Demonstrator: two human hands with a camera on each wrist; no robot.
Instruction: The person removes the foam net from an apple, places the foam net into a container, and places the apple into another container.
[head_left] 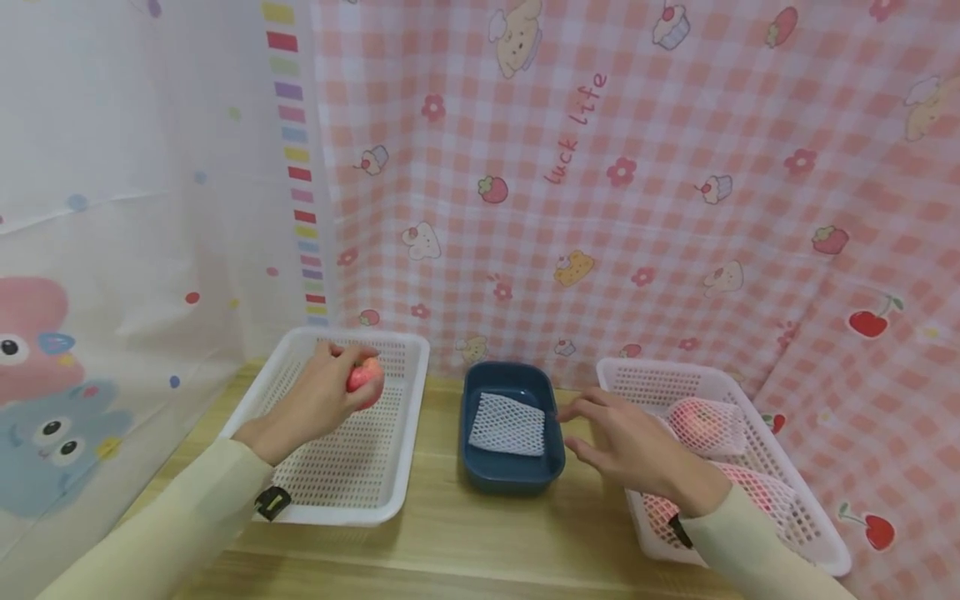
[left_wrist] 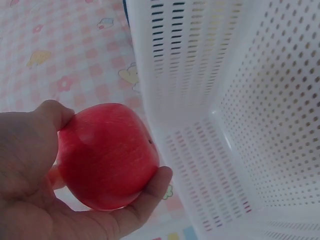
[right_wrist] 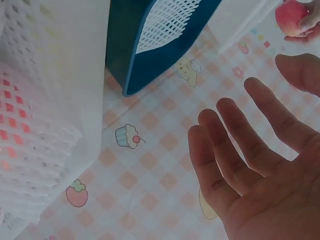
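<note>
A red apple (left_wrist: 107, 155) is gripped in my left hand (head_left: 318, 396), the fingers and thumb curled round it. In the head view this apple (head_left: 367, 382) hangs over the white basket (head_left: 416, 417) on the left. My right hand (head_left: 626, 437) hovers between the dark blue container (head_left: 512, 479) and the right basket, holding nothing. Its fingers (right_wrist: 260, 150) are spread and slightly bent in the right wrist view. A white foam net sleeve (head_left: 507, 425) lies flat inside the blue container.
In the white basket (head_left: 813, 533) on the right sit several apples in foam nets, one net-wrapped apple (head_left: 701, 423) near its back. All three containers stand on a wooden table (head_left: 480, 537). A checked curtain (head_left: 525, 250) hangs close behind them.
</note>
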